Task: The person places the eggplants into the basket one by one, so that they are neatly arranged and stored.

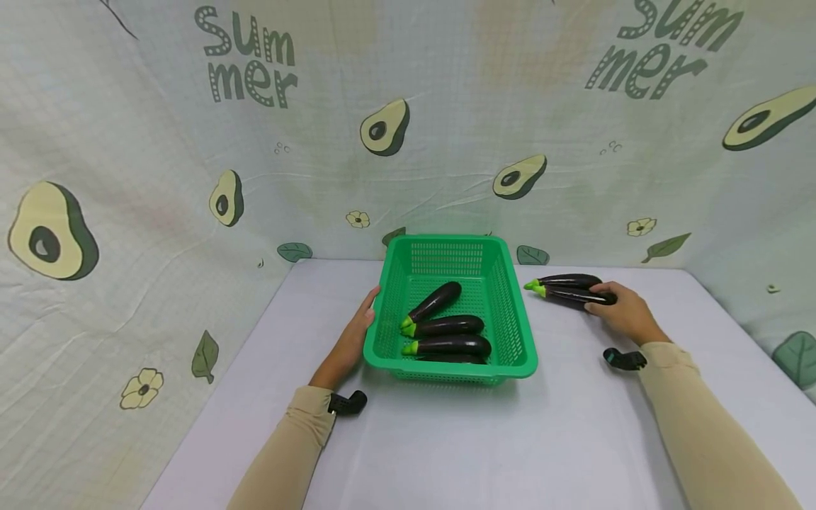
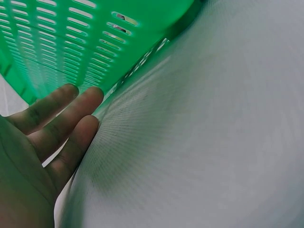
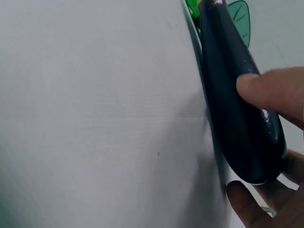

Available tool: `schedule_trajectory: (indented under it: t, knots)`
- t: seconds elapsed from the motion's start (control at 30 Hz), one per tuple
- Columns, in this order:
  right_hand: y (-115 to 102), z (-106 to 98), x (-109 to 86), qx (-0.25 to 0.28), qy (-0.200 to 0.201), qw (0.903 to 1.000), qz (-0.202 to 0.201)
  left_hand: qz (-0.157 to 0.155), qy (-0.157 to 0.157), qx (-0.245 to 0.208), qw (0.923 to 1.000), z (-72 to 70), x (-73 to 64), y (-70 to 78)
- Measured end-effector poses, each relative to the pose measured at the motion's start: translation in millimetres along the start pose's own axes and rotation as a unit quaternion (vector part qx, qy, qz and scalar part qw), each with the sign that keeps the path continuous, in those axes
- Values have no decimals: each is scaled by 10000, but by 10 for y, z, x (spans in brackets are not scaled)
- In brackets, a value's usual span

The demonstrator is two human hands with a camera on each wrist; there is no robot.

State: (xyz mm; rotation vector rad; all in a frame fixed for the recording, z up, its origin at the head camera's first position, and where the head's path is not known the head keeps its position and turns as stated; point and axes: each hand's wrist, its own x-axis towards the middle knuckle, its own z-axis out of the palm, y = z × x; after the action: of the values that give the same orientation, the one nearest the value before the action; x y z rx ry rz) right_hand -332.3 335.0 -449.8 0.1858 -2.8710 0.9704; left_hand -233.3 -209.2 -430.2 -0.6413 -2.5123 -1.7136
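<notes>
A green plastic basket (image 1: 515, 370) stands mid-table with several dark purple eggplants in it, one eggplant (image 1: 454, 345) lying near its front wall. My left hand (image 1: 347, 338) is at the basket's left side; in the left wrist view its fingers (image 2: 71, 111) extend toward the perforated wall (image 2: 90, 42), fingertips right at it. To the right of the basket, my right hand (image 1: 630, 315) holds the thick end of an eggplant (image 1: 566, 295) with a bright green stem. The right wrist view shows the thumb (image 3: 266, 90) pressed on its dark skin. Another eggplant (image 1: 570, 279) lies just behind it.
A white cloth covers the table (image 1: 459, 446). A pale curtain (image 1: 440, 64) printed with avocados and the word "summer" hangs along the back and left. Small black devices are strapped at the left wrist (image 1: 348, 403) and the right wrist (image 1: 623, 359).
</notes>
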Motion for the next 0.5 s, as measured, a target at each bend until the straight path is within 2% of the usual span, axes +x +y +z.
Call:
schedule_trajectory:
  t: [0.17,0.5]
  knots:
    - [27,19,-26,-47,200,9998,18,-23,13,29,10000,2,0,9]
    - [91,32,-56,202,379,9991,61,-5,14,48,10000,5,9,15]
